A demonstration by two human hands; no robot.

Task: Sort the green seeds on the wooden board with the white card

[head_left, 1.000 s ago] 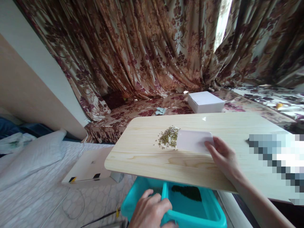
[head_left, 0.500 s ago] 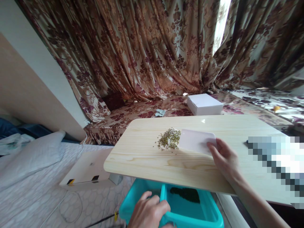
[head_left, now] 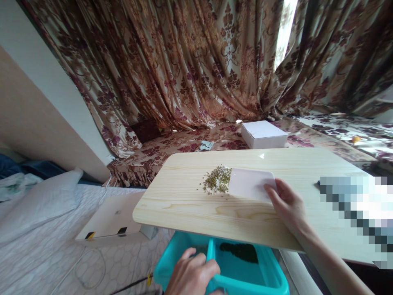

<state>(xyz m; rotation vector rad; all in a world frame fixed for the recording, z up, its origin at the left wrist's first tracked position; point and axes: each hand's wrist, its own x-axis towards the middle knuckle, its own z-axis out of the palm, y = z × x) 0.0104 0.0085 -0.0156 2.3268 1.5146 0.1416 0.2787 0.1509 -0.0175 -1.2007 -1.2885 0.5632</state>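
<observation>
My right hand (head_left: 290, 203) pinches the right end of a flat white scraper sheet (head_left: 250, 183) lying low over the wooden tabletop (head_left: 190, 213). Its left edge meets a loose pile of small green beans mixed with white grains (head_left: 217, 180). Below the table's near edge, my left hand (head_left: 192, 272) is closed on the front rim of a turquoise two-compartment bin (head_left: 258, 282), close to its divider. A dark green heap (head_left: 241, 251) lies in the bin's right compartment. The left compartment is partly hidden by my left hand.
A white box (head_left: 264, 134) and a folded pale cloth (head_left: 206, 145) rest on the flowered ledge behind the table. A blurred-out object (head_left: 362, 209) is on the table's right end. To the left, a large white box (head_left: 113, 217) lies on the bed near a pillow (head_left: 46, 200).
My right hand and the scraper have shifted slightly left, against the pile. My left hand stays on the bin.
</observation>
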